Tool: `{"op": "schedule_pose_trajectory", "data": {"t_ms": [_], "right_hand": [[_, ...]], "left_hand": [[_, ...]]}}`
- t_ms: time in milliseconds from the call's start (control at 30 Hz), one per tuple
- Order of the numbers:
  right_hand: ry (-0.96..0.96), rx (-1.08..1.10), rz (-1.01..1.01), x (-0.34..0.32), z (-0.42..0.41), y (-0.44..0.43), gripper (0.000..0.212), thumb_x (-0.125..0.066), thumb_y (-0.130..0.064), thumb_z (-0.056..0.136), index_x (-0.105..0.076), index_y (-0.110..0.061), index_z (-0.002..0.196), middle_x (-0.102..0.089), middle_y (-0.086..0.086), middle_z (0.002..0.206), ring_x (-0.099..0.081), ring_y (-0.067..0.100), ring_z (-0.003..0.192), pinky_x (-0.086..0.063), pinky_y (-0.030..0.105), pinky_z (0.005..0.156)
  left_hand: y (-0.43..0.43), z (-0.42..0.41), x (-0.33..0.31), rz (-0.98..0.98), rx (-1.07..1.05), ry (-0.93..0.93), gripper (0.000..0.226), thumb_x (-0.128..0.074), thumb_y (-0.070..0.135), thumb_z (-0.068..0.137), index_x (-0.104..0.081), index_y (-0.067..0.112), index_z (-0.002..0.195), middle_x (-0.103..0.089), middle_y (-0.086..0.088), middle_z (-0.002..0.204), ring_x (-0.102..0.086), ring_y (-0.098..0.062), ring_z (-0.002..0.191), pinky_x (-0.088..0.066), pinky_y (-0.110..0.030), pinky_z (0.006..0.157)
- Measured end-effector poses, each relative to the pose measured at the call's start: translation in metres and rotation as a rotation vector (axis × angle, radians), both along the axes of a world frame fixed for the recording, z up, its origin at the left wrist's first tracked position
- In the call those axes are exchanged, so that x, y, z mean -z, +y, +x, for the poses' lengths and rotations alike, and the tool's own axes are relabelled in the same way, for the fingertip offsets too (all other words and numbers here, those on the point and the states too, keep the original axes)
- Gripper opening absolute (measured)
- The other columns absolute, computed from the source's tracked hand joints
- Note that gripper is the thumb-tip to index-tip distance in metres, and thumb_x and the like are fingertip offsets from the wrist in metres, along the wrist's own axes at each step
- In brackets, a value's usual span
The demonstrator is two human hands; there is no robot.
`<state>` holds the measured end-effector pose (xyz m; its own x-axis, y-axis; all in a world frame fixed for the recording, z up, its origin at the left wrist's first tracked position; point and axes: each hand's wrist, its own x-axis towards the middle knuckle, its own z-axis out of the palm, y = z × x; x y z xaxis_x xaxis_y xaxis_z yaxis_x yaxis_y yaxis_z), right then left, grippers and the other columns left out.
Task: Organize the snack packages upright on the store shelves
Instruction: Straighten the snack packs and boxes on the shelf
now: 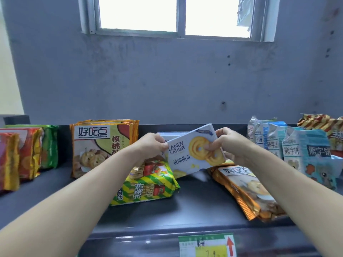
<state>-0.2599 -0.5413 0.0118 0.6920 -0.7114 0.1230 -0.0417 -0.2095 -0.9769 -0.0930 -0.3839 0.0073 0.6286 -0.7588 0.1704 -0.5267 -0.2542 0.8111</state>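
Item: white cookie box [193, 154], centre of frame, tilting above the dark shelf [194, 201]. Left hand [150, 145] is pinching its left end; right hand [228, 143] is clasping its right end, thumb lying across the front face.

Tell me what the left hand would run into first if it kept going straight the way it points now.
The left hand points forward and right, already gripping the white cookie box. Pushing on, it would likely meet the second white box behind it, then the shelf's back rail; depth is unclear.
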Motion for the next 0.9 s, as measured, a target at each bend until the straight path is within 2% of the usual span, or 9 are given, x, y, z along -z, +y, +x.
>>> {"op": "schedule_pose_trajectory", "data": {"t_ms": [67, 167, 267, 367, 467, 600, 667, 767, 900], "right_hand": [[0.046, -0.044, -0.027, 0.003, 0.006, 0.000, 0.047, -0.078, 0.006, 0.062, -0.053, -0.008, 0.100, -0.070, 0.015, 0.095, -0.072, 0.024, 0.076, -0.059, 0.037, 0.062], [0.119, -0.058, -0.092, 0.007, 0.016, 0.004, 0.049, -0.082, 0.000, 0.060, -0.056, -0.006, 0.101, -0.069, 0.016, 0.100, -0.069, 0.032, 0.091, -0.055, 0.048, 0.085], [0.145, -0.062, -0.148, 0.006, 0.026, 0.006, 0.042, -0.081, -0.004, 0.067, -0.060, -0.005, 0.104, -0.071, 0.011, 0.096, -0.069, 0.027, 0.086, -0.056, 0.041, 0.084], [0.227, -0.025, -0.226, 0.010, 0.034, 0.009, 0.029, -0.079, -0.007, 0.070, -0.067, -0.006, 0.096, -0.071, 0.011, 0.098, -0.068, 0.026, 0.087, -0.055, 0.037, 0.084], [0.334, 0.029, -0.294, 0.019, 0.040, 0.013, 0.033, -0.079, -0.010, 0.072, -0.066, 0.001, 0.101, -0.069, 0.017, 0.103, -0.065, 0.029, 0.092, -0.053, 0.036, 0.082], [0.400, 0.187, -0.463, 0.019, 0.043, 0.012, 0.018, -0.063, -0.004, 0.082, -0.061, 0.001, 0.100, -0.065, 0.017, 0.108, -0.062, 0.029, 0.095, -0.049, 0.031, 0.076], [0.422, 0.213, -0.509, 0.019, 0.043, 0.013, 0.011, -0.060, -0.003, 0.084, -0.056, -0.003, 0.094, -0.062, 0.016, 0.109, -0.059, 0.027, 0.092, -0.045, 0.029, 0.071], [0.431, 0.221, -0.556, 0.019, 0.043, 0.015, 0.018, -0.058, -0.005, 0.084, -0.049, -0.008, 0.099, -0.057, 0.013, 0.113, -0.051, 0.025, 0.090, -0.039, 0.028, 0.069], [0.317, 0.306, -0.664, 0.006, 0.040, 0.022, 0.042, -0.057, -0.006, 0.083, -0.048, -0.002, 0.124, -0.054, 0.017, 0.127, -0.051, 0.032, 0.115, -0.042, 0.033, 0.087]], "left_hand": [[0.007, 0.000, -0.002, -0.019, -0.047, 0.052, 0.018, -0.057, 0.018, 0.093, -0.065, 0.004, 0.099, -0.070, -0.019, 0.103, -0.066, -0.027, 0.088, -0.054, -0.044, 0.086], [0.014, 0.000, -0.004, -0.082, -0.124, 0.100, 0.007, -0.057, 0.013, 0.092, -0.061, 0.008, 0.094, -0.070, -0.014, 0.092, -0.069, -0.024, 0.079, -0.059, -0.034, 0.067], [0.014, 0.001, -0.006, -0.184, -0.203, 0.137, 0.016, -0.061, 0.011, 0.090, -0.058, 0.005, 0.104, -0.067, -0.011, 0.086, -0.066, -0.019, 0.069, -0.055, -0.025, 0.054], [0.010, 0.002, -0.003, -0.244, -0.276, 0.142, 0.019, -0.065, 0.011, 0.087, -0.060, 0.003, 0.104, -0.067, -0.014, 0.091, -0.066, -0.023, 0.075, -0.055, -0.029, 0.060], [0.004, 0.005, 0.002, -0.259, -0.321, 0.102, 0.019, -0.068, 0.010, 0.084, -0.061, 0.003, 0.100, -0.067, -0.016, 0.095, -0.066, -0.028, 0.086, -0.058, -0.037, 0.070], [0.000, 0.007, 0.004, -0.230, -0.291, 0.108, 0.018, -0.067, 0.008, 0.085, -0.061, 0.002, 0.101, -0.066, -0.009, 0.081, -0.066, -0.021, 0.071, -0.057, -0.031, 0.063], [-0.001, 0.006, 0.004, -0.210, -0.285, 0.108, 0.017, -0.066, 0.008, 0.086, -0.060, 0.003, 0.100, -0.065, -0.009, 0.081, -0.065, -0.021, 0.072, -0.057, -0.031, 0.064], [0.002, 0.005, 0.002, -0.173, -0.254, 0.134, 0.016, -0.065, 0.008, 0.086, -0.058, 0.004, 0.101, -0.066, -0.012, 0.087, -0.065, -0.022, 0.076, -0.056, -0.029, 0.064], [0.014, 0.005, -0.007, -0.180, -0.258, 0.156, 0.019, -0.064, 0.006, 0.087, -0.058, 0.004, 0.105, -0.065, -0.015, 0.097, -0.066, -0.023, 0.083, -0.056, -0.026, 0.063]]}}
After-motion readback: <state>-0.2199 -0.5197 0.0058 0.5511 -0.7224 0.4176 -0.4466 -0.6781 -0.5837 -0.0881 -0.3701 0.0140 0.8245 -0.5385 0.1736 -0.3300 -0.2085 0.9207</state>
